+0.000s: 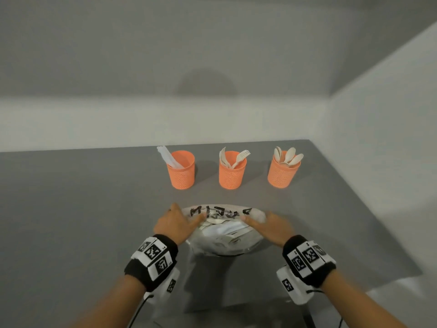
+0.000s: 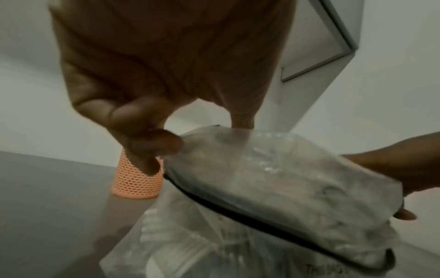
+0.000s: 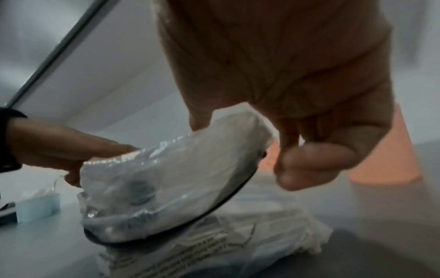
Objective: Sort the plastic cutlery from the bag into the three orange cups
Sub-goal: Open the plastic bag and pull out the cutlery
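Three orange mesh cups stand in a row at the back of the table. The left cup (image 1: 181,170) holds white knives, the middle cup (image 1: 232,170) holds forks and the right cup (image 1: 282,171) holds spoons. Near me lies a clear plastic bag (image 1: 224,235) with black lettering and white cutlery (image 1: 223,229) inside. My left hand (image 1: 179,221) pinches the left side of the bag's mouth (image 2: 273,178) between thumb and fingers (image 2: 154,144). My right hand (image 1: 267,223) grips the right side of the mouth (image 3: 166,178), its fingers (image 3: 307,163) curled round the plastic. The mouth is held spread between them.
The grey table (image 1: 82,209) ends against white walls at the back and on the right (image 1: 378,138). A bare strip of table lies between bag and cups. A small light-blue box (image 3: 38,205) shows at the left in the right wrist view.
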Demonstrator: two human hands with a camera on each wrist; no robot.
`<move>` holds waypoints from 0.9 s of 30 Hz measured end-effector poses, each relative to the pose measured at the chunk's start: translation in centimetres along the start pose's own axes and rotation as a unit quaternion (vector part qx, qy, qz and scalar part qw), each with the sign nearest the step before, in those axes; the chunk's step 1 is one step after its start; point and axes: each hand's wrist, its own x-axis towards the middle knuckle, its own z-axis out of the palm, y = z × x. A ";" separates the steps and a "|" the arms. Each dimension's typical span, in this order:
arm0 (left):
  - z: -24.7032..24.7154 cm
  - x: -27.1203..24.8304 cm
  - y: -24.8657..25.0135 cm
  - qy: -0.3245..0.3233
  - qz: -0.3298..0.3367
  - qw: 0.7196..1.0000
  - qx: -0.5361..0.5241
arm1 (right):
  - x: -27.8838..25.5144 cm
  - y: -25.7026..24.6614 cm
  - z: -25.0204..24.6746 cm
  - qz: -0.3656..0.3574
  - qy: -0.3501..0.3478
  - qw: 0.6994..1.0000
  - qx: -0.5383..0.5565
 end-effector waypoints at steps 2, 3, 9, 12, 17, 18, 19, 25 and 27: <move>0.2 -0.4 -0.6 -0.024 -0.018 0.999 -0.021 | -1.0 0.3 -0.2 0.016 -0.014 1.000 0.016; 0.4 -0.7 -0.7 -0.037 -0.017 0.998 -0.037 | -1.4 0.4 -0.2 0.019 -0.033 0.996 0.077; 1.4 -0.2 -2.4 -0.105 -0.099 0.894 -0.424 | -1.2 1.5 1.1 0.075 -0.090 0.842 0.526; 1.3 0.5 -3.4 -0.167 -0.191 0.743 -0.620 | -1.0 1.4 0.8 0.084 -0.090 0.760 0.638; 0.6 1.2 -2.1 -0.158 -0.210 0.652 -0.712 | -0.2 0.2 1.3 0.088 -0.053 0.679 0.727; 0.6 1.2 -1.7 -0.155 -0.211 0.650 -0.714 | -0.2 0.0 1.6 0.085 -0.046 0.671 0.735; 0.8 1.2 -1.1 -0.155 -0.212 0.652 -0.711 | -0.3 -0.3 1.7 0.074 -0.051 0.667 0.740; 3.6 2.1 0.6 -0.077 -0.208 0.794 -0.566 | 1.2 -1.2 2.7 0.061 -0.043 0.835 0.545; 3.6 2.8 0.8 0.025 -0.147 0.871 -0.469 | 1.5 -1.3 2.0 0.038 0.003 0.890 0.454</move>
